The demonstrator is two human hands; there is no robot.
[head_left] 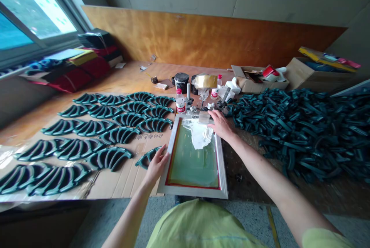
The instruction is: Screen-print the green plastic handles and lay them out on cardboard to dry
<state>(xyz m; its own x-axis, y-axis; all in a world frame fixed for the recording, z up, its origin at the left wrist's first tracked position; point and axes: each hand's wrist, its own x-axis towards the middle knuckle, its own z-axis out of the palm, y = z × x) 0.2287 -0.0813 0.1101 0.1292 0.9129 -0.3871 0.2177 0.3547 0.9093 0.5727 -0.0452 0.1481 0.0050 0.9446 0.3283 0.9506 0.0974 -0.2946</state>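
A screen-printing frame (222,165) with a silver rim and green mesh lies in front of me on the wooden bench. My left hand (157,164) rests on the frame's left rim, fingers apart. My right hand (220,124) presses a crumpled white cloth (202,135) onto the far part of the mesh. A single dark teal curved plastic part (147,157) lies just left of the frame, close to my left hand.
Rows of teal curved parts (95,132) lie on cardboard at left. A big heap of the same parts (306,128) fills the right. Bottles (180,103), a black ink can (181,81) and boxes (254,80) stand behind the frame. Stacked items sit under the window at far left.
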